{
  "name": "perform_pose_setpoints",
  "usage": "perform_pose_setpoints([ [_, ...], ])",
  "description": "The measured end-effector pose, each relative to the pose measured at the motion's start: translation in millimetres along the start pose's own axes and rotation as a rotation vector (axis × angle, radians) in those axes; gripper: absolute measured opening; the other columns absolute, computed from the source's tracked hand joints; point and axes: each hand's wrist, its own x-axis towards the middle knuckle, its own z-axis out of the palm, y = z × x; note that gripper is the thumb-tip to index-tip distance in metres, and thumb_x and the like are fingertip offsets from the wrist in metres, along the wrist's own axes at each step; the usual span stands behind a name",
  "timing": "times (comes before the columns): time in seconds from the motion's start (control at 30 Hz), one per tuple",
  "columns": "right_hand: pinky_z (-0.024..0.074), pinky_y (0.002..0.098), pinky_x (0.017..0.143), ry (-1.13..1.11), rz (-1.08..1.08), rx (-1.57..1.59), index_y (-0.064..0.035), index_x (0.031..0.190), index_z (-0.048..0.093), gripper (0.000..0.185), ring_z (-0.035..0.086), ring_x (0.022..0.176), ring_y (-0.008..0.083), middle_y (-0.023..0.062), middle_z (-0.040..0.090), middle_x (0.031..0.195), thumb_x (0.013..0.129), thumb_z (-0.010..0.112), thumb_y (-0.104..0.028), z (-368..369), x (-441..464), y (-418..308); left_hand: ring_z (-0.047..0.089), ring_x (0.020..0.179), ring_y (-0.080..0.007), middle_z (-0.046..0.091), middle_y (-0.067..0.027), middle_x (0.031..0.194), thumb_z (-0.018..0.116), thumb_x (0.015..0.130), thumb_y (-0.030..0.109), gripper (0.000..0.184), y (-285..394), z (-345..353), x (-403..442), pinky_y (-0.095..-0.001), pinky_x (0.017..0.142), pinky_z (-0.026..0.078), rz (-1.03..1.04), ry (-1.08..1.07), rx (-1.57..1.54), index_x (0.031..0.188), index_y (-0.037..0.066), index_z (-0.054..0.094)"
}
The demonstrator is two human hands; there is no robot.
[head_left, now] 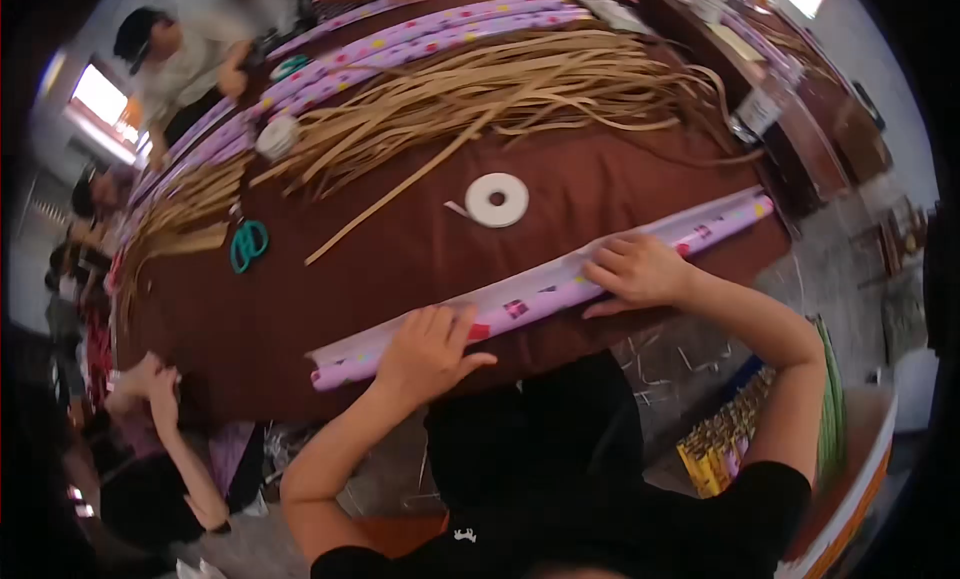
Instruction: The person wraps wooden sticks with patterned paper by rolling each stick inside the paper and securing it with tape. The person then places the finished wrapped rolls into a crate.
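A long roll of lilac wrapping paper [546, 302], printed with small coloured shapes, lies slantwise along the table's near edge. A pale loose edge shows along its far side. My left hand [428, 347] rests on the roll's left half, fingers stretched over it and thumb apart. Farther right, my right hand [640, 270] lies over the roll with palm down and fingers slightly bent, the thumb on the near side. Neither hand is wrapped round the roll. Beyond it sits a roll of white tape [497, 200] with a short loose end.
Teal-handled scissors [248, 245] lie left on the brown tablecloth [390, 241]. Behind are many tan strips [480, 89], a small white roll [278, 136] and more lilac rolls [400, 45]. A clear bottle [765, 104] stands back right. Other people work along the left and far sides.
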Motion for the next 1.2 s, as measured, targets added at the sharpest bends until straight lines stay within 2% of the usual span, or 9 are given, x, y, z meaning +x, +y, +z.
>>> perform_pose_setpoints([
  [0.07, 0.0508, 0.0334, 0.064, -0.174, 0.052, 0.023, -0.0064, 0.096, 0.055, 0.041, 0.060, 0.072, 0.0234, 0.0067, 0.055, 0.079, 0.085, 0.067, -0.045, -8, -4, -3, 0.056, 0.082, -0.0283, 0.053, -0.0123, 0.088, 0.067, 0.085, 0.032, 0.051, -1, 0, 0, -0.0369, 0.075, 0.048, 0.027, 0.014, -0.014, 0.122, -0.002, 0.058],
  [0.23, 0.0512, 0.0342, 0.068, 0.076, -0.027, 0.040, -0.0070, 0.095, 0.055, 0.037, 0.059, 0.078, 0.0224, 0.0065, 0.055, 0.082, 0.085, 0.067, -0.041, 6, -6, 0, 0.055, 0.081, -0.0301, 0.053, -0.0139, 0.088, 0.066, 0.086, 0.025, 0.051, 0, 7, -2, -0.0392, 0.077, 0.049, 0.036, -0.011, -0.022, 0.125, -0.005, 0.056],
  [0.37, 0.0515, 0.0374, 0.069, 0.099, -0.037, 0.080, -0.0067, 0.090, 0.055, 0.037, 0.060, 0.081, 0.0256, 0.0071, 0.059, 0.086, 0.086, 0.066, -0.042, 8, -8, -1, 0.054, 0.080, -0.0296, 0.054, -0.0133, 0.089, 0.065, 0.087, 0.023, 0.052, -1, 9, 0, -0.0397, 0.076, 0.048, 0.049, -0.033, 0.025, 0.128, -0.006, 0.054],
  [0.43, 0.0514, 0.0403, 0.070, -0.108, 0.068, 0.244, -0.0058, 0.091, 0.056, 0.036, 0.061, 0.083, 0.0287, 0.0100, 0.061, 0.088, 0.088, 0.064, -0.041, 1, -6, -1, 0.054, 0.080, -0.0288, 0.054, -0.0127, 0.089, 0.064, 0.087, 0.024, 0.053, 2, 8, -4, -0.0394, 0.075, 0.047, 0.041, -0.042, 0.043, 0.129, -0.006, 0.053],
  [0.67, 0.0504, 0.0409, 0.071, -0.177, 0.372, 0.485, -0.0048, 0.097, 0.059, 0.027, 0.061, 0.084, 0.0292, 0.0110, 0.060, 0.086, 0.091, 0.065, -0.031, -5, 17, 9, 0.049, 0.084, -0.0265, 0.055, -0.0083, 0.095, 0.065, 0.085, 0.027, 0.056, 17, 10, -7, -0.0397, 0.077, 0.040, -0.162, -0.026, 0.121, 0.133, 0.001, 0.054],
  [0.77, 0.0508, 0.0376, 0.072, 0.028, 0.284, 0.260, -0.0083, 0.100, 0.059, 0.024, 0.060, 0.086, 0.0268, 0.0072, 0.059, 0.092, 0.087, 0.068, -0.026, 12, 45, 16, 0.050, 0.086, -0.0265, 0.055, -0.0074, 0.096, 0.066, 0.085, 0.027, 0.055, 18, 8, -4, -0.0406, 0.079, 0.042, -0.129, 0.039, 0.125, 0.131, 0.001, 0.055],
  [0.87, 0.0505, 0.0400, 0.078, 0.093, 0.251, 0.143, -0.0099, 0.109, 0.062, 0.037, 0.058, 0.092, 0.0282, 0.0083, 0.055, 0.100, 0.080, 0.073, -0.030, 35, 78, 25, 0.050, 0.086, -0.0257, 0.055, -0.0072, 0.096, 0.065, 0.086, 0.028, 0.055, 15, 16, -10, -0.0393, 0.078, 0.044, -0.146, 0.044, 0.080, 0.132, 0.000, 0.054],
  [1.0, 0.0485, 0.0408, 0.081, -0.005, 0.337, 0.139, -0.0094, 0.103, 0.067, 0.037, 0.057, 0.097, 0.0276, 0.0071, 0.056, 0.103, 0.075, 0.077, -0.031, 54, 101, 32, 0.052, 0.088, -0.0271, 0.055, -0.0107, 0.098, 0.067, 0.085, 0.026, 0.057, 12, 11, -6, -0.0375, 0.080, 0.048, -0.158, 0.083, 0.009, 0.133, -0.001, 0.052],
  [1.2, 0.0448, 0.0371, 0.085, -0.063, 0.381, 0.303, -0.0065, 0.098, 0.065, 0.020, 0.056, 0.102, 0.0232, 0.0048, 0.057, 0.111, 0.085, 0.070, -0.021, 20, 143, 24, 0.053, 0.085, -0.0256, 0.058, -0.0124, 0.106, 0.066, 0.085, 0.029, 0.058, 10, 14, -12, -0.0365, 0.079, 0.048, -0.147, 0.161, -0.022, 0.132, -0.002, 0.053],
])
